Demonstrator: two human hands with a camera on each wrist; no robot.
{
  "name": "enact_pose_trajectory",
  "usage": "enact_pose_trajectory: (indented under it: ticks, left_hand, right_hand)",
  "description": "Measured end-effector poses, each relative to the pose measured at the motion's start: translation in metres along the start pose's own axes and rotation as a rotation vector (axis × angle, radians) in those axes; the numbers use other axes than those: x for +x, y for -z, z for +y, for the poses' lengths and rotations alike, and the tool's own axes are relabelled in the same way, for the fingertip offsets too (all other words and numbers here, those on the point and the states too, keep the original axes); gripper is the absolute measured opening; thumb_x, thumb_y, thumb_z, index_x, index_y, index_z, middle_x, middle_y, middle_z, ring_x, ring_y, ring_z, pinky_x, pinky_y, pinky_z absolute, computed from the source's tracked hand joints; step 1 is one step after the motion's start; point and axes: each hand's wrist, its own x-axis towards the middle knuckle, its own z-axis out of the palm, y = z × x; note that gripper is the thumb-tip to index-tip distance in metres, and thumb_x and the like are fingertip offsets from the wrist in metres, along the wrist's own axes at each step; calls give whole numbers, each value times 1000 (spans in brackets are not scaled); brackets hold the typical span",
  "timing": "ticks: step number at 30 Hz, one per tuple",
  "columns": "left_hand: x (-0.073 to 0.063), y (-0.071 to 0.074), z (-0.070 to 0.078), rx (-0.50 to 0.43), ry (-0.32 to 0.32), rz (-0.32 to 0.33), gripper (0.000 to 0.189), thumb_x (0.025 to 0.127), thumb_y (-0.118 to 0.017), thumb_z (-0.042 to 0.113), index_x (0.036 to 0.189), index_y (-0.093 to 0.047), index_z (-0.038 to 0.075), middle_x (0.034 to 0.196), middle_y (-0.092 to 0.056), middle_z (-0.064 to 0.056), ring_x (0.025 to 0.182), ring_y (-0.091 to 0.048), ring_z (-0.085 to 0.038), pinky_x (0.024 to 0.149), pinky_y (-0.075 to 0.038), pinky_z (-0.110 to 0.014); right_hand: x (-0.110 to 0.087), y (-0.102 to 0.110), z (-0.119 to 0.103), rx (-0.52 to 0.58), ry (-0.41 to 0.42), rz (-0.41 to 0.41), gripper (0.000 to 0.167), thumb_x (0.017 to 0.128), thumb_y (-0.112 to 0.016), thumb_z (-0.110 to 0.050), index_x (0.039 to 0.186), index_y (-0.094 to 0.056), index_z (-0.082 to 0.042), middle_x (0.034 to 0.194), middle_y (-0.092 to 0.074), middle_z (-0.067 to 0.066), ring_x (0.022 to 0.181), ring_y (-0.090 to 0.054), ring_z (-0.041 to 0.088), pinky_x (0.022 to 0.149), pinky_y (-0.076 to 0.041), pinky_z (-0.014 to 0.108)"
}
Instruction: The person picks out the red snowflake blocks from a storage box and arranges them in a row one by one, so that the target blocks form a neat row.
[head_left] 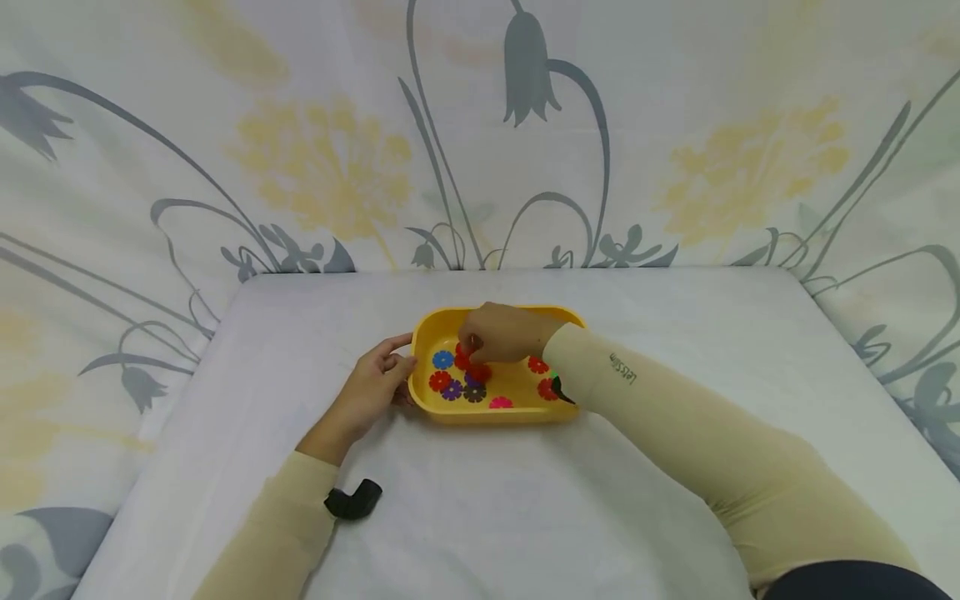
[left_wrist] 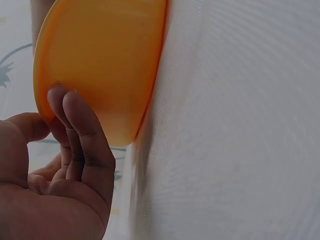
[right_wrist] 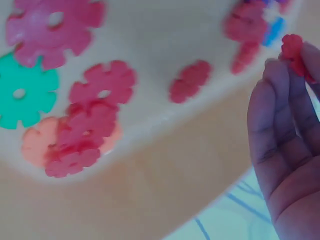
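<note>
A yellow plastic tray (head_left: 495,418) holds several flower-shaped plastic discs, among them a blue disc (head_left: 443,359), a dark disc (head_left: 474,392) and a pink disc (head_left: 501,402). At its left end, my left hand (head_left: 367,390) grips the rim, with the thumb at the edge and fingers against the outer wall (left_wrist: 100,55). Over the tray's left half reaches my right hand (head_left: 508,333). Its thumb and fingers pinch a red flower disc (right_wrist: 295,54), seen partly edge-on in the right wrist view. More red discs lie just below that hand.
The right sleeve (head_left: 637,392) crosses the tray's right end and hides part of it. In the right wrist view a green disc (right_wrist: 42,95) lies near red and orange ones. A white cloth (head_left: 510,508) covers the table, and a flowered curtain (head_left: 465,167) hangs behind.
</note>
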Motion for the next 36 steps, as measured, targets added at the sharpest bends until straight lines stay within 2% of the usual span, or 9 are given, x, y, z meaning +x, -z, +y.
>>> enact_pose_trajectory:
  ticks: [3,7,10,13,17,21,25,29,36]
  left_hand:
    - [1,3,-3,-36,1,-7,48,106,-50,29,152,-39,23,105,-61,-11,74,-61,-21,74,-60,-27]
    - [4,8,-5,-83,-6,-20,49,106,-51,26,153,-38,22,104,-60,-9,73,-60,-20,74,-60,-26]
    - [6,11,-3,-88,-14,-21,49,106,-51,25,152,-38,22,102,-59,-8,72,-59,-19,73,-60,-25]
    - [8,15,0,-74,-32,-22,49,105,-51,26,153,-38,21,100,-58,-8,72,-59,-19,73,-60,-25]
    - [9,16,1,-62,-48,-22,50,105,-52,27,153,-38,20,101,-58,-9,72,-59,-17,73,-59,-23]
    - [7,14,-4,-68,-24,-31,51,106,-51,26,154,-37,19,103,-58,-11,70,-59,-16,73,-59,-22]
    - [9,12,-4,-78,-22,-33,51,106,-50,26,154,-36,19,102,-59,-10,68,-58,-14,70,-59,-23]
    - [10,13,-4,-106,-22,-39,51,106,-50,29,154,-36,21,102,-59,-8,67,-58,-14,69,-59,-24]
    - [10,15,-6,-140,-11,-31,52,105,-52,30,154,-37,20,101,-61,-6,65,-59,-12,68,-59,-23]
  right_hand:
    - [-11,8,-2,132,40,77,16,98,-65,-19,108,-73,-10,101,-72,7,83,-63,23,76,-59,28]
    - [-38,12,-10,321,82,278,16,98,-66,-20,109,-74,-13,99,-70,4,78,-64,23,71,-60,30]
    - [-60,5,-21,377,159,416,15,95,-69,-17,108,-75,-13,93,-66,0,77,-59,18,69,-56,27]
    - [-74,-13,-35,405,244,460,16,94,-70,-15,108,-76,-12,89,-64,-1,78,-57,16,68,-53,26]
    - [-74,-44,-52,440,267,372,18,97,-65,-17,112,-75,-12,93,-66,-4,84,-57,12,73,-55,25]
    - [-61,-76,-61,435,191,221,19,99,-64,-18,114,-74,-14,95,-68,-6,86,-57,8,78,-55,21]
    - [-47,-99,-62,396,127,137,16,96,-68,-17,109,-77,-14,92,-72,-7,81,-57,5,75,-53,17]
    - [-36,-111,-64,392,108,107,12,92,-72,-16,103,-78,-12,84,-73,-8,72,-58,2,70,-53,14]
    - [-25,-113,-65,382,104,109,8,90,-75,-15,97,-74,-12,72,-65,-10,64,-55,2,64,-51,14]
